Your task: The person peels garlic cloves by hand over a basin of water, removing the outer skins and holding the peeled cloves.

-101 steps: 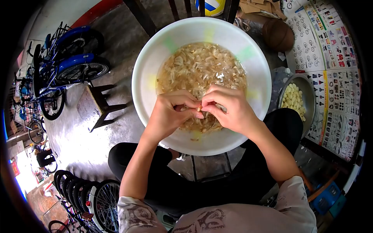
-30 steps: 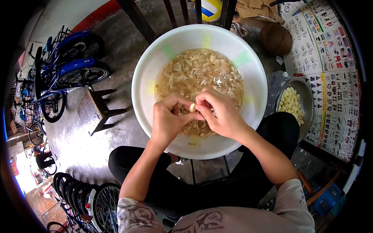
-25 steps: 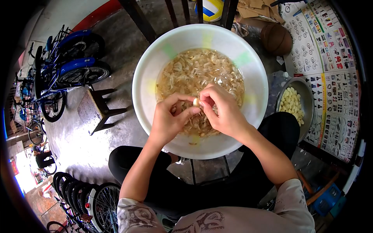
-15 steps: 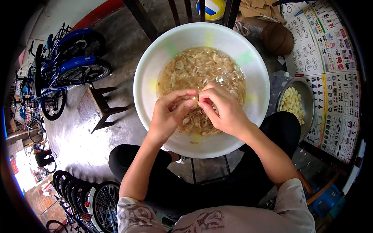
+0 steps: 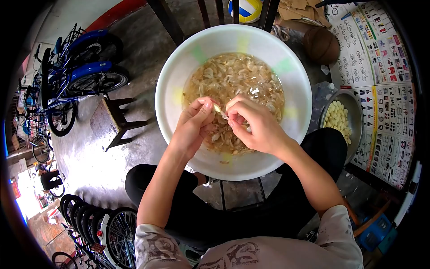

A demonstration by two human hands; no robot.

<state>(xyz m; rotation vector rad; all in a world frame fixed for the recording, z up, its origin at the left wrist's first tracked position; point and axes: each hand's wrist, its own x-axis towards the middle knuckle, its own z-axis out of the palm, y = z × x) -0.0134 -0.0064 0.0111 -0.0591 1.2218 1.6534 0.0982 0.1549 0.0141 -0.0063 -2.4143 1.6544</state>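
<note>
Over a large white basin (image 5: 168, 85), my two hands work close together. Thumb and fingers of my left hand (image 5: 193, 123) pinch a pale garlic clove (image 5: 217, 108). My right hand (image 5: 254, 124) is closed on a thin piece of garlic skin (image 5: 224, 115) at the clove's lower end. Water fills the lower part of the basin, with many loose garlic skins (image 5: 233, 74) in it. To the right, a metal bowl (image 5: 357, 117) holds several peeled garlic cloves (image 5: 337, 120).
A small wooden stool (image 5: 105, 123) stands left of the basin, with bicycles (image 5: 89, 76) beyond it. Dark chair bars (image 5: 165, 20), a volleyball (image 5: 246, 10) and a brown basketball (image 5: 321, 46) lie past the far rim. A printed sheet (image 5: 358, 67) covers a surface at right.
My left hand has turned and drawn slightly away from my right. The clove now shows at its fingertips, and a strip of skin shows at my right fingertips.
</note>
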